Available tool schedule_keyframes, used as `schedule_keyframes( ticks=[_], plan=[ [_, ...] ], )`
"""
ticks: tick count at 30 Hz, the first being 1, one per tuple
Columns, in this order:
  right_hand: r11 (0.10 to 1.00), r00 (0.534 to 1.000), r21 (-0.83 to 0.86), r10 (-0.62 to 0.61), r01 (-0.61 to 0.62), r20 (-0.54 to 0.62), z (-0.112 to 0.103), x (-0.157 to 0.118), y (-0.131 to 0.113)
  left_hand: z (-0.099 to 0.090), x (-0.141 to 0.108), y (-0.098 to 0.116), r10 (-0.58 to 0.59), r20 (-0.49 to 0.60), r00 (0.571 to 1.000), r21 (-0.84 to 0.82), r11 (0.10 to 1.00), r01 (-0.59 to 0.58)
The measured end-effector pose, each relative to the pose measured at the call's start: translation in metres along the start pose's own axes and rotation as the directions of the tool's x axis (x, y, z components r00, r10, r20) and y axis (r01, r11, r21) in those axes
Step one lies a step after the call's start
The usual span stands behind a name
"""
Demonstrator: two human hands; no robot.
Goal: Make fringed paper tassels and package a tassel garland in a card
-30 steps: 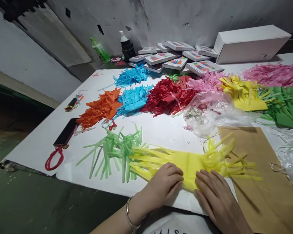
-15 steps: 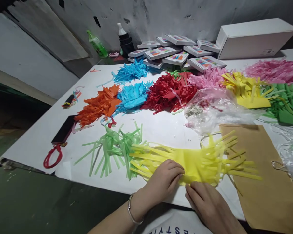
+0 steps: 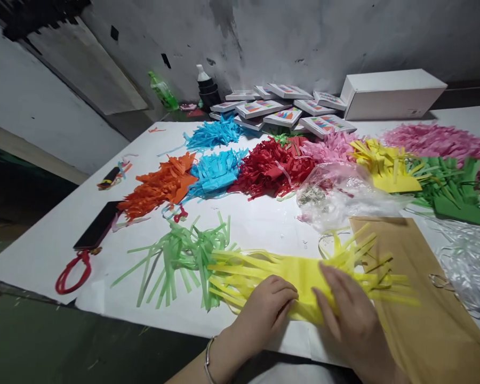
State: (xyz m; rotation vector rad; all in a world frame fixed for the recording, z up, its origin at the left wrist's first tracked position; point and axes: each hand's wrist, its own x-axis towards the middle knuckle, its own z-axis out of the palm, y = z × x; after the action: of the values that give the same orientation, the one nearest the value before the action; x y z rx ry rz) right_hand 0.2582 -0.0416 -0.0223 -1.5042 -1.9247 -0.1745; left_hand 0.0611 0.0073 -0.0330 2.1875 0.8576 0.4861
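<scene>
A yellow fringed paper [image 3: 300, 271] lies flat near the table's front edge, its strips spreading left and right from a plain middle. My left hand [image 3: 266, 306], with a bracelet at the wrist, is closed with its fingertips on the paper's near edge. My right hand [image 3: 346, 309] rests over the right part of the paper, its thumb and fingers apart. Light green fringed paper [image 3: 184, 256] touches the yellow strips on the left.
Orange [image 3: 160, 186], blue, red, pink, yellow and green fringe bundles cross the table. Behind them are flat boxes [image 3: 260, 109] and a white box [image 3: 392, 96]. A phone [image 3: 97, 226] lies left, brown paper [image 3: 432, 298] right, a clear bag [image 3: 340, 197] between.
My right hand has moved up from the paper's near edge onto its right part, and its fingers have spread. My left hand stays at the near edge. The camera view has shifted slightly.
</scene>
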Motion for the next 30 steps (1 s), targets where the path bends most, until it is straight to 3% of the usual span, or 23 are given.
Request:
schedule_keyframes(
  ticks=[3, 11, 14, 17, 19, 23, 25, 27, 30],
  plan=[
    [0.979, 0.979, 0.143, -0.164, 0.147, 0.117, 0.011, -0.007, -0.008, -0.001, 0.0, 0.001, -0.007, 0.019, 1.0, 0.028, 1.0, 0.007],
    [0.979, 0.982, 0.187, -0.108, 0.078, 0.157, 0.006, -0.033, 0.014, -0.005, -0.006, -0.005, 0.054, -0.005, 0.999, 0.092, 0.994, -0.053],
    [0.993, 0.978, 0.112, 0.017, -0.041, 0.206, 0.006, -0.03, 0.018, -0.011, 0.005, -0.005, -0.121, 0.034, 0.992, 0.148, 0.982, 0.115],
    [0.988, 0.957, 0.004, 0.149, -0.154, 0.248, 0.014, -0.019, 0.019, -0.02, 0.026, -0.003, -0.35, 0.083, 0.933, 0.268, 0.91, 0.317],
    [0.985, 0.951, -0.038, 0.17, -0.166, 0.257, 0.02, -0.01, 0.022, -0.024, 0.04, -0.003, -0.411, 0.085, 0.908, 0.327, 0.872, 0.365],
    [0.975, 0.954, -0.113, 0.213, -0.193, 0.21, 0.022, 0.002, 0.025, -0.027, 0.056, -0.009, -0.437, 0.075, 0.896, 0.363, 0.849, 0.384],
    [0.984, 0.976, -0.107, 0.158, -0.143, 0.152, 0.019, 0.002, 0.023, -0.026, 0.059, -0.012, -0.442, 0.071, 0.894, 0.371, 0.844, 0.388],
    [0.999, 0.992, -0.031, 0.021, -0.017, 0.126, 0.016, -0.002, 0.02, -0.026, 0.06, -0.014, -0.443, 0.066, 0.894, 0.373, 0.842, 0.39],
    [0.995, 0.979, 0.061, -0.089, 0.079, 0.184, 0.017, -0.01, 0.017, -0.025, 0.06, -0.015, -0.45, 0.053, 0.891, 0.371, 0.838, 0.401]
  ],
)
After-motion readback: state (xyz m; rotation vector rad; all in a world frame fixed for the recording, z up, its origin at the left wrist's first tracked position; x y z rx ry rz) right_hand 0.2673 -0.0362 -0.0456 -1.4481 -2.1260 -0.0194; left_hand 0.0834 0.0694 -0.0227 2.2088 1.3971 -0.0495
